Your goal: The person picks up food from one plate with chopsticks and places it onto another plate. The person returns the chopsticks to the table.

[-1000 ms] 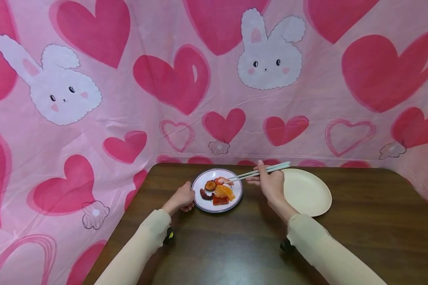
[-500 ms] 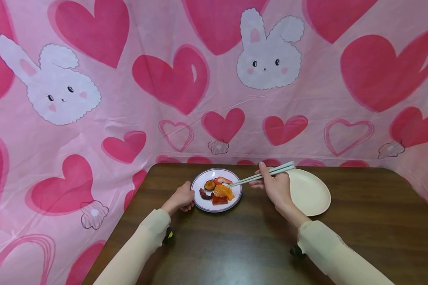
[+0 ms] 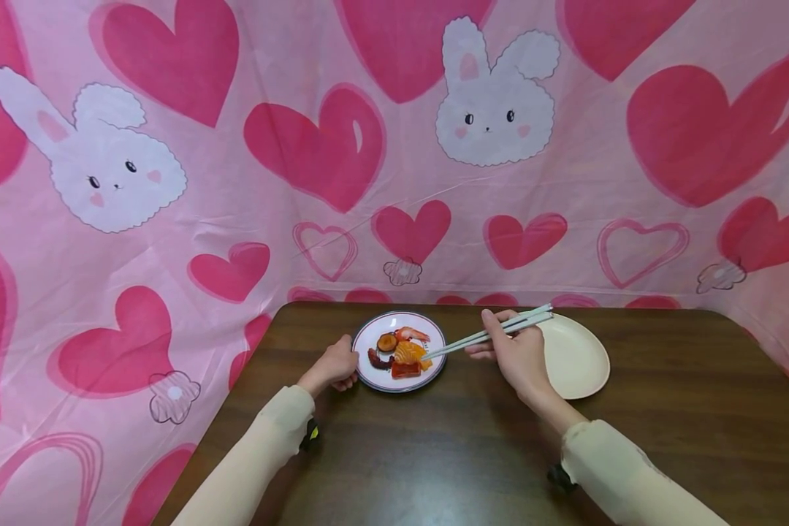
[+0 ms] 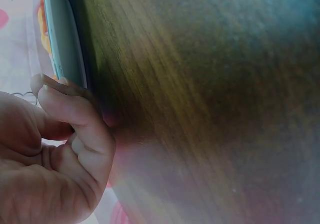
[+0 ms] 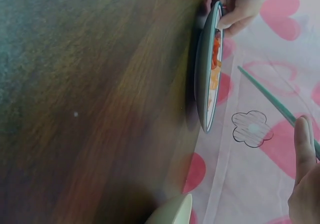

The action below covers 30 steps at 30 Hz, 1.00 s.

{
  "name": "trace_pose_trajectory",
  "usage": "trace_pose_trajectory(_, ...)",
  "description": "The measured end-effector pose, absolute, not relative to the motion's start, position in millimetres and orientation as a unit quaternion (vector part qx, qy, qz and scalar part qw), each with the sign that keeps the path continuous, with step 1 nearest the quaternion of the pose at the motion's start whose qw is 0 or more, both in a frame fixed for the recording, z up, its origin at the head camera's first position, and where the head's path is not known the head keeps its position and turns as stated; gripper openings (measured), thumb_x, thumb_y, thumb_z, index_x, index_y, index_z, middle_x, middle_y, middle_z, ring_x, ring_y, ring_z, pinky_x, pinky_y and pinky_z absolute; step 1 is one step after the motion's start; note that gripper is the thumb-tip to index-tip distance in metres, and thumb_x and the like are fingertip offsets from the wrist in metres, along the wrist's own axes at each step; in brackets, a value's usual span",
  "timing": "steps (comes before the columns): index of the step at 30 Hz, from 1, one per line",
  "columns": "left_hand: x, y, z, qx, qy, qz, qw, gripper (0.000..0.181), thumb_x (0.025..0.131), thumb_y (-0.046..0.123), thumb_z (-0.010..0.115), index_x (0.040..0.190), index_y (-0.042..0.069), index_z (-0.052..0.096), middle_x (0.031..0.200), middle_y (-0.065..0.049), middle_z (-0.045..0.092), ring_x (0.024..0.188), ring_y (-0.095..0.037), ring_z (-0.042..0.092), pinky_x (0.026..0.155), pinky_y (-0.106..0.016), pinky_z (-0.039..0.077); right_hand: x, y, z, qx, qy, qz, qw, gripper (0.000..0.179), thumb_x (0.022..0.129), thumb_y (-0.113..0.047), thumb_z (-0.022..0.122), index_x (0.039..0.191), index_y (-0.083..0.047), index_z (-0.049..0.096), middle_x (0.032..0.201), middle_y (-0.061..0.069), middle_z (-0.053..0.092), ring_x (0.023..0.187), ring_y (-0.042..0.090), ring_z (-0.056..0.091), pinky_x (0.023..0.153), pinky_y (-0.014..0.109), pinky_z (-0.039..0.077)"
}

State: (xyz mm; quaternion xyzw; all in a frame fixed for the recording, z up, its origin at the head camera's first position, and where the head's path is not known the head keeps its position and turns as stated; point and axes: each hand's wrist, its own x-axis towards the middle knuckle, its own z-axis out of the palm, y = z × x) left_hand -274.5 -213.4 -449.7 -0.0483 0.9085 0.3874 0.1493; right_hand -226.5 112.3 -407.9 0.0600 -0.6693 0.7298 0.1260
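My left hand (image 3: 337,363) grips the left rim of a small white plate (image 3: 380,378) with a dark edge; the right wrist view shows its thumb (image 5: 231,19) over the rim. On the plate lie a shrimp (image 3: 414,334), a round browned slice (image 3: 386,342), a dark red curled piece (image 3: 378,359), an orange striped slice (image 3: 405,353) and a red block (image 3: 405,371). My right hand (image 3: 518,356) holds pale green chopsticks (image 3: 456,342), slanting down left. Their tips overlap the right end of the orange slice in the head view, with nothing between them.
A larger cream plate (image 3: 578,358) stands on the brown wooden table (image 3: 394,446), partly behind my right hand. Beyond the table's back edge hangs a pink cloth (image 3: 329,161) with hearts and rabbits.
The chopstick tips have left the shrimp and moved down to the orange slice's right end. My right hand has shifted right and slightly nearer. The left hand and plate have stayed put.
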Motion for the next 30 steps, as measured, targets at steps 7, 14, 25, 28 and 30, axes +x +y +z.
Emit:
trace_pose_trajectory(7, -273, -214, -450, -0.046, 0.908, 0.389, 0.148, 0.049, 0.110, 0.013, 0.047, 0.152, -0.006, 0.032, 0.070, -0.015, 0.059, 0.050, -0.019, 0.052, 0.044, -0.028, 0.050, -223, 115, -410, 0.054, -0.660, 0.737, 0.137, 0.039, 0.105, -0.027, 0.067, 0.106, 0.011, 0.060, 0.088, 0.029, 0.071, 0.067, 0.031, 0.077, 0.063, 0.042, 0.063)
trace_pose_trajectory(14, -274, -214, -451, -0.045, 0.908, 0.389, 0.151, 0.051, 0.110, 0.014, 0.048, 0.154, -0.006, 0.031, 0.072, -0.015, 0.060, 0.051, -0.020, 0.052, 0.044, -0.028, 0.050, -221, 118, -411, 0.051, -0.664, 0.735, 0.128, 0.042, 0.106, -0.029, 0.066, 0.104, 0.012, 0.062, 0.087, 0.027, 0.071, 0.069, 0.030, 0.077, 0.065, 0.042, 0.063)
trace_pose_trajectory(25, -274, -212, -450, -0.049, 0.909, 0.385, 0.151, 0.051, 0.110, 0.013, 0.047, 0.154, -0.006, 0.030, 0.071, -0.015, 0.060, 0.051, -0.019, 0.052, 0.044, -0.027, 0.050, -215, 127, -412, 0.060, -0.655, 0.743, 0.124, 0.035, 0.106, -0.024, 0.066, 0.101, 0.011, 0.063, 0.084, 0.022, 0.072, 0.067, 0.031, 0.077, 0.064, 0.043, 0.062)
trace_pose_trajectory(28, -274, -213, -450, -0.050, 0.909, 0.384, 0.151, 0.051, 0.110, 0.013, 0.047, 0.154, -0.006, 0.030, 0.072, -0.015, 0.060, 0.051, -0.019, 0.052, 0.044, -0.028, 0.050, -213, 132, -414, 0.059, -0.658, 0.741, 0.120, 0.037, 0.106, -0.023, 0.066, 0.103, 0.013, 0.061, 0.084, 0.022, 0.071, 0.068, 0.031, 0.077, 0.065, 0.043, 0.062)
trace_pose_trajectory(30, -274, -213, -450, -0.050, 0.909, 0.385, 0.150, 0.051, 0.110, 0.014, 0.048, 0.154, -0.006, 0.031, 0.072, -0.015, 0.060, 0.051, -0.019, 0.052, 0.044, -0.028, 0.050, -212, 134, -415, 0.058, -0.661, 0.738, 0.118, 0.039, 0.107, -0.022, 0.065, 0.104, 0.016, 0.060, 0.083, 0.022, 0.072, 0.068, 0.030, 0.077, 0.065, 0.042, 0.062)
